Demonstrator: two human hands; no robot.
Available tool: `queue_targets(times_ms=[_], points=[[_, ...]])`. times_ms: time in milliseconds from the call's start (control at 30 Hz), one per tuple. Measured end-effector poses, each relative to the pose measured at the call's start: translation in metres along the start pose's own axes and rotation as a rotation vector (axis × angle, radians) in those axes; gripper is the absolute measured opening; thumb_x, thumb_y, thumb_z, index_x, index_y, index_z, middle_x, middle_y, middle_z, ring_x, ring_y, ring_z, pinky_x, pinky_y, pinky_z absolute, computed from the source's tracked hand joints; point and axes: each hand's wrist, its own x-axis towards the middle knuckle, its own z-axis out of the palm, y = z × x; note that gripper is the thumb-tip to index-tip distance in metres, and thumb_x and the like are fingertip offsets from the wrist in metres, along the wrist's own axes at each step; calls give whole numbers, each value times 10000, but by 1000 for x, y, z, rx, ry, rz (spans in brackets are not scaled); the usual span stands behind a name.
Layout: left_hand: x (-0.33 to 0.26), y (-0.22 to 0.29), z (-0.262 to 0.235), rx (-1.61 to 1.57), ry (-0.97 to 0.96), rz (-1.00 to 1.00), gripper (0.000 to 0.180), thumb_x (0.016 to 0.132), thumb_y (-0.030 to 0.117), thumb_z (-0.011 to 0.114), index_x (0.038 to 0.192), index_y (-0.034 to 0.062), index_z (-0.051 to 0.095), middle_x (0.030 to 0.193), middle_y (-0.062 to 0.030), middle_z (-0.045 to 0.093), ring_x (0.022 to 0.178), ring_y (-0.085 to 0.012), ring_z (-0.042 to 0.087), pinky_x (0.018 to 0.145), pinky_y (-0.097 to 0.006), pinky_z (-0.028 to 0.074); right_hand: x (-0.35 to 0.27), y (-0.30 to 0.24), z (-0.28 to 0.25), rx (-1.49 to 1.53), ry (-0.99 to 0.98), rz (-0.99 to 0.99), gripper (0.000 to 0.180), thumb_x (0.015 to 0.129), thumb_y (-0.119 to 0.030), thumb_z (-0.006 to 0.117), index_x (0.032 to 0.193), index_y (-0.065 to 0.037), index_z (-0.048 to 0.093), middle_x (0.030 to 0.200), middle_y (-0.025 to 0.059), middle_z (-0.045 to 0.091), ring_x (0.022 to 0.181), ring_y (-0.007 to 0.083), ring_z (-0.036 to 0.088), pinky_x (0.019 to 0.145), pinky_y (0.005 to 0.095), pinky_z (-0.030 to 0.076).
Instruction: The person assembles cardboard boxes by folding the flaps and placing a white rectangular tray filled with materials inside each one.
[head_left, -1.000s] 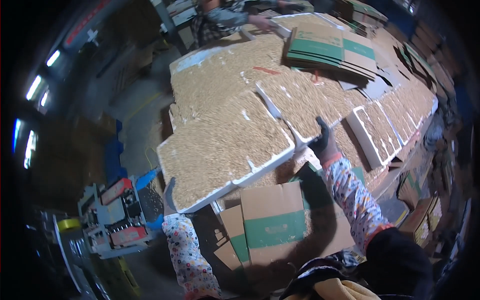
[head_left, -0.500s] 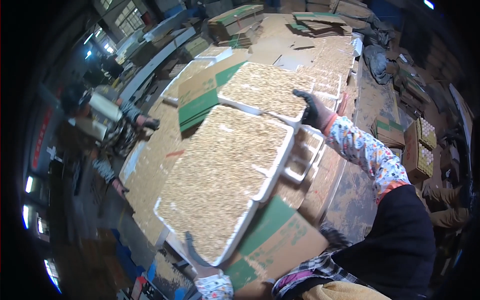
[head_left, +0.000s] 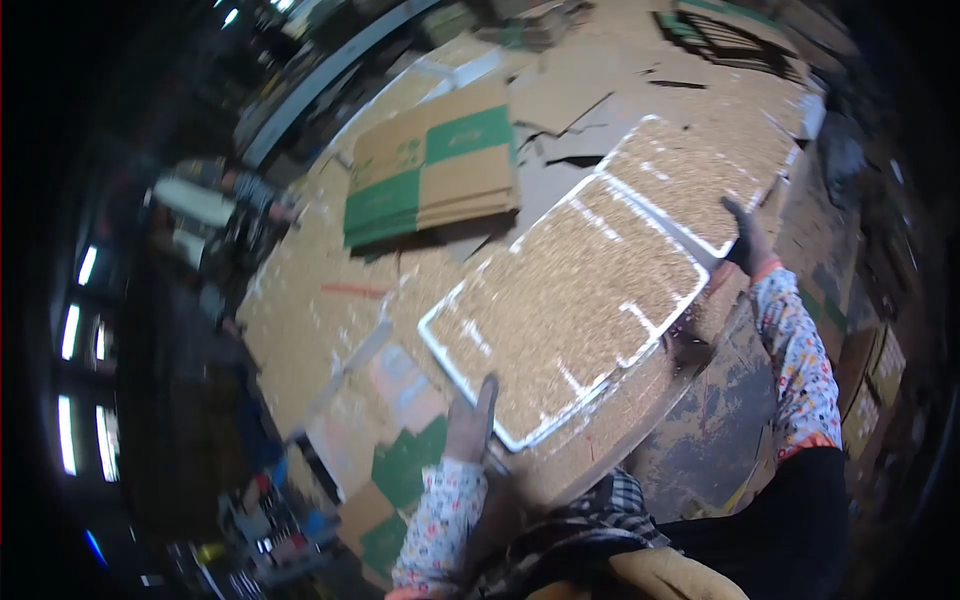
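I hold a white-rimmed rectangular tray [head_left: 570, 305] filled with tan grain-like pieces. My left hand [head_left: 470, 420], in a dark glove, grips its near left edge. My right hand [head_left: 748, 240], also gloved, grips the far right edge. The tray is tilted and lifted above a wide surface covered in the same tan pieces. A second filled white-rimmed tray [head_left: 690, 170] lies just beyond it, touching or overlapping its far end. Both forearms wear floral sleeves.
A stack of flattened brown-and-green cardboard boxes [head_left: 435, 165] lies to the left of the trays. More flat cardboard [head_left: 400, 470] lies near my left arm. Another person [head_left: 215, 195] works at the far left. Cartons [head_left: 875, 375] stand on the right by the stained floor [head_left: 720, 420].
The view has swung round and the tray has moved with me, now sitting lower and nearer the second filled tray. Both hands keep their grip on its edges.
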Motion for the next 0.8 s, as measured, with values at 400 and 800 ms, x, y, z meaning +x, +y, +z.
queue_targets(times_ms=[400,800], points=[[-247,-244,-263,1014,672,62,512,813,377,625,1214,82,504,1177,-220,503,1042,-393,496,870,-466,421,-205,46,51,-666,-155,-838,562,927,-236,538,1372,45,339,1399,181,390,1215,252,470,1016,354,371],[-312,-462,-438,-743,406,-238,569,956,363,471,1390,20,336,1354,-100,450,1247,-217,436,1032,-315,350,-477,483,386,-1770,-1149,-1075,965,674,-720,584,1365,-74,396,1386,207,384,1337,351,288,1110,528,73]])
